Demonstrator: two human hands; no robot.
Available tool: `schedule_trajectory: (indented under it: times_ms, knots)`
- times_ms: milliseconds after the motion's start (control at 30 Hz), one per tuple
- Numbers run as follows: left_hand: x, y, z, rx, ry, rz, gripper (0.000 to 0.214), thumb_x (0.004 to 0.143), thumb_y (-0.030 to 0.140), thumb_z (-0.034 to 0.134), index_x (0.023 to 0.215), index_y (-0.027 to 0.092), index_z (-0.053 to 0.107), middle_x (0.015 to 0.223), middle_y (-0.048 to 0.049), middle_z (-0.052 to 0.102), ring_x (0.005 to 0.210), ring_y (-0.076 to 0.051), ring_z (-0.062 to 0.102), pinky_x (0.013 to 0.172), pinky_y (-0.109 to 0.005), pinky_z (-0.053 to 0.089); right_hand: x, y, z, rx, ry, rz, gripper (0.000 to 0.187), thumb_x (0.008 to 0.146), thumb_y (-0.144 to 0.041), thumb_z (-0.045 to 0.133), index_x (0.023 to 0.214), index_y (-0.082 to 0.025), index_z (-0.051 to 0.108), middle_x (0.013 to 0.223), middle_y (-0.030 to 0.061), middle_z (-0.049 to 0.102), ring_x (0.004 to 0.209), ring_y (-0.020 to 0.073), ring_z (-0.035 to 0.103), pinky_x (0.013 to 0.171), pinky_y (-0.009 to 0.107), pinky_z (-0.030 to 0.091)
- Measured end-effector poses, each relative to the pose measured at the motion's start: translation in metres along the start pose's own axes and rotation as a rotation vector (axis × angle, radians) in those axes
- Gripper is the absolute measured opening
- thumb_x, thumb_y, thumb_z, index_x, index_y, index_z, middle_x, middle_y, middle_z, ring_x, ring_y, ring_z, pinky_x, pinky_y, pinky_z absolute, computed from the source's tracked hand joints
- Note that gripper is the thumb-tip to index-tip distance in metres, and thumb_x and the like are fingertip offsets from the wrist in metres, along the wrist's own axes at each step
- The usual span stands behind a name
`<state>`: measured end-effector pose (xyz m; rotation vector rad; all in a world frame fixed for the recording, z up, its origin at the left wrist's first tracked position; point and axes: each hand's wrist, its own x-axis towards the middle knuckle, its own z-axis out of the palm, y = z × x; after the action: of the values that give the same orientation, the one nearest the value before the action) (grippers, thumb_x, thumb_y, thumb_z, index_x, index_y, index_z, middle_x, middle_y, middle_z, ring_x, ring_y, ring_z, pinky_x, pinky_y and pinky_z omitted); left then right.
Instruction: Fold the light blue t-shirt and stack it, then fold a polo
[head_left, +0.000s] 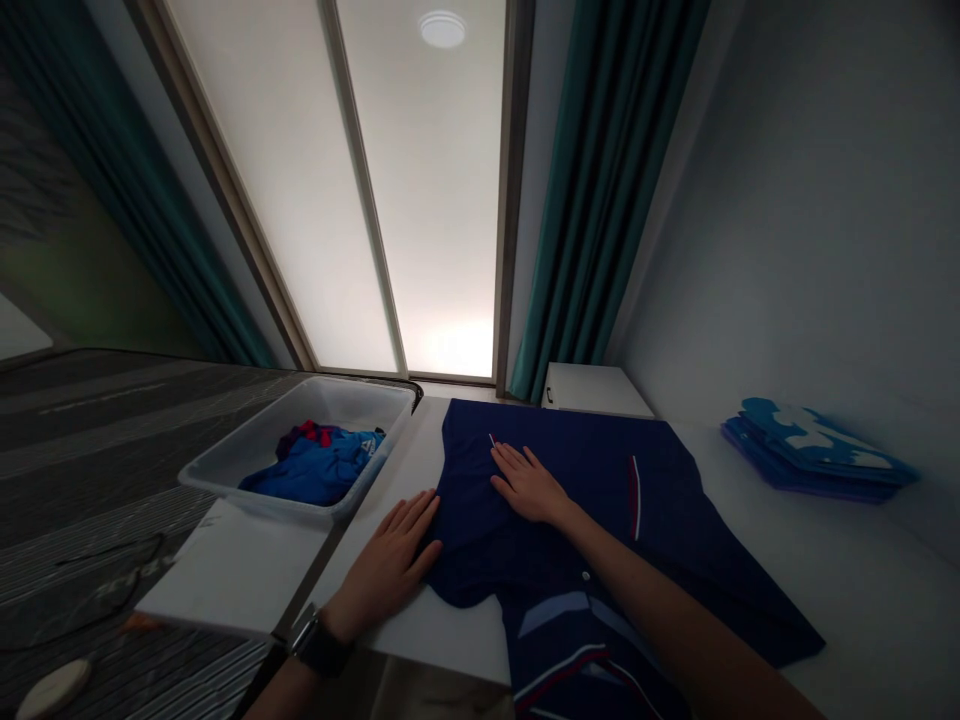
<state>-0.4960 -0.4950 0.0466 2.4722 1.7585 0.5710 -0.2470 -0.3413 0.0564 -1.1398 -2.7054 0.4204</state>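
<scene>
The left hand (391, 562) lies flat, unclenched, at the left edge of the navy shirt (577, 440), while the right hand (531, 487), likewise outstretched, rests palm-down on its far left.

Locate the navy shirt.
In the head view, the navy shirt lies spread on the white table, low and right of centre, right of the plastic bin, the right hand flat on it and the left hand at its left edge.

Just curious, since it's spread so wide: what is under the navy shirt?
White tabletop shows beside the navy shirt and appears to run beneath it. Anything else underneath is covered and cannot be seen.
</scene>
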Motion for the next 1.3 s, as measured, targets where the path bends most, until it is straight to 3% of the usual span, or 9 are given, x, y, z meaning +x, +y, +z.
schedule_trajectory:
  times_ms: [100, 267, 367, 467, 567, 700, 867, 1100, 1300]
  knots:
    - [-0.012, 0.001, -0.004, -0.114, 0.081, -0.099, 0.049, 0.096, 0.041, 0.044, 0.142, 0.024, 0.045, 0.144, -0.0080, 0.049, 0.132, -0.025, 0.045, 0.111, -0.046, 0.037, 0.003, 0.005, -0.002, 0.221, 0.088, 0.029, 0.058, 0.098, -0.049, 0.025, 0.148, -0.020, 0.036, 0.155, 0.0063, 0.031, 0.144, 0.0172, 0.023, 0.119, 0.044, 0.009]
    - [-0.016, 0.000, -0.015, -0.367, 0.188, -0.241, 0.039, 0.096, 0.042, 0.041, 0.118, 0.021, 0.064, 0.121, -0.0089, 0.065, 0.112, -0.024, 0.061, 0.098, -0.041, 0.049, 0.004, 0.027, -0.019, 0.632, 0.290, 0.183, 0.051, 0.096, -0.038, 0.028, 0.138, -0.020, 0.050, 0.142, 0.0075, 0.051, 0.133, 0.0184, 0.045, 0.113, 0.041, 0.031]
    - [-0.016, -0.001, -0.019, -0.441, 0.226, -0.303, 0.037, 0.096, 0.043, 0.039, 0.104, 0.020, 0.067, 0.105, -0.0079, 0.069, 0.098, -0.023, 0.066, 0.088, -0.037, 0.053, -0.010, 0.025, -0.032, 0.494, 0.302, 0.167, 0.048, 0.092, -0.031, 0.038, 0.136, -0.018, 0.053, 0.139, 0.0098, 0.055, 0.130, 0.0208, 0.049, 0.112, 0.042, 0.033]
    - [-0.015, 0.001, -0.019, -0.400, 0.165, -0.255, 0.031, 0.094, 0.043, 0.046, 0.101, 0.021, 0.066, 0.101, -0.0072, 0.068, 0.095, -0.023, 0.065, 0.087, -0.038, 0.052, -0.035, -0.001, -0.038, 0.244, 0.228, -0.006, 0.047, 0.092, -0.027, 0.040, 0.137, -0.019, 0.052, 0.142, 0.0106, 0.051, 0.133, 0.0213, 0.044, 0.115, 0.046, 0.026]
    - [-0.014, 0.005, -0.016, -0.288, 0.105, -0.155, 0.026, 0.089, 0.042, 0.055, 0.104, 0.024, 0.067, 0.105, -0.0069, 0.066, 0.101, -0.025, 0.061, 0.091, -0.041, 0.049, -0.065, -0.039, -0.033, 0.050, 0.111, -0.087, 0.050, 0.095, -0.031, 0.041, 0.144, -0.020, 0.043, 0.151, 0.0102, 0.039, 0.141, 0.0207, 0.031, 0.118, 0.046, 0.018]
    - [-0.014, 0.003, -0.010, -0.197, 0.099, -0.086, 0.029, 0.086, 0.042, 0.061, 0.109, 0.026, 0.066, 0.108, -0.0066, 0.064, 0.102, -0.025, 0.058, 0.091, -0.041, 0.048, -0.093, -0.072, -0.014, 0.009, -0.022, -0.056, 0.058, 0.098, -0.044, 0.038, 0.150, -0.022, 0.030, 0.159, 0.0083, 0.020, 0.147, 0.0220, 0.014, 0.119, 0.046, 0.012]
    - [-0.014, 0.001, -0.008, -0.177, 0.110, -0.084, 0.025, 0.085, 0.041, 0.061, 0.105, 0.027, 0.067, 0.104, -0.0057, 0.064, 0.099, -0.026, 0.059, 0.088, -0.041, 0.050, -0.105, -0.078, 0.001, 0.012, -0.011, 0.003, 0.058, 0.098, -0.046, 0.036, 0.151, -0.024, 0.029, 0.159, 0.0077, 0.019, 0.146, 0.0233, 0.015, 0.119, 0.047, 0.012]
    - [-0.014, 0.004, -0.016, -0.262, 0.139, -0.112, 0.024, 0.088, 0.043, 0.055, 0.098, 0.025, 0.067, 0.095, -0.0044, 0.066, 0.092, -0.024, 0.063, 0.084, -0.038, 0.052, -0.107, -0.080, 0.000, 0.006, 0.039, -0.002, 0.057, 0.098, -0.044, 0.037, 0.150, -0.022, 0.032, 0.158, 0.0065, 0.024, 0.146, 0.0215, 0.017, 0.120, 0.045, 0.013]
    - [-0.019, 0.003, -0.020, -0.372, 0.214, -0.268, 0.032, 0.093, 0.044, 0.043, 0.098, 0.021, 0.065, 0.094, -0.0063, 0.068, 0.087, -0.022, 0.065, 0.080, -0.035, 0.052, -0.107, -0.077, 0.004, 0.039, 0.125, 0.055, 0.049, 0.097, -0.030, 0.037, 0.144, -0.020, 0.041, 0.154, 0.0073, 0.033, 0.143, 0.0212, 0.026, 0.119, 0.043, 0.022]
